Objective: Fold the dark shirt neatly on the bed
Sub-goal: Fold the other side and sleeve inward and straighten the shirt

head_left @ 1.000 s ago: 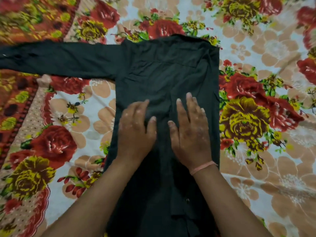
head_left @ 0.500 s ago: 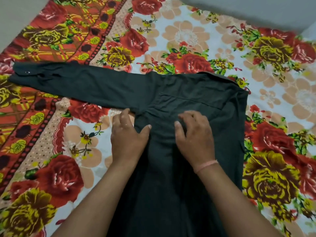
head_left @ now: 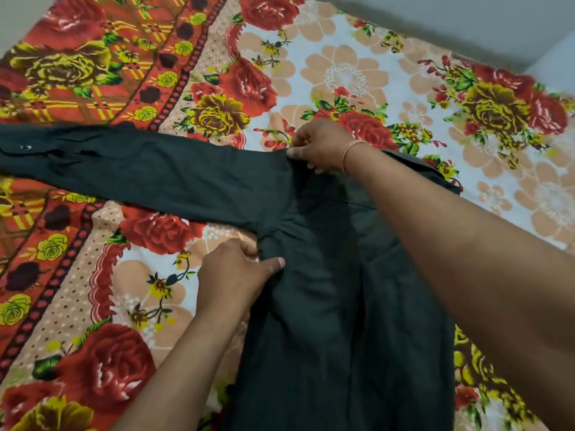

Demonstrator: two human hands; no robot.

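Observation:
The dark shirt (head_left: 326, 306) lies flat on the flowered bedsheet, its body running toward me and one long sleeve (head_left: 140, 172) stretched out to the left with a button at the cuff. My left hand (head_left: 236, 275) pinches the shirt's edge at the armpit, where the cloth bunches. My right hand (head_left: 320, 147), with a pink band on the wrist, pinches the cloth at the shoulder where the sleeve joins. The shirt's right side is folded in, partly hidden under my right forearm.
The bedsheet (head_left: 342, 79) with red and yellow roses covers the bed all around the shirt. A grey wall or floor strip (head_left: 466, 26) runs along the far right edge of the bed.
Both hands left the shirt's middle, where they lay flat. The right hand went up to the shoulder seam and the left to the armpit, both now pinching cloth. The camera view shifted left.

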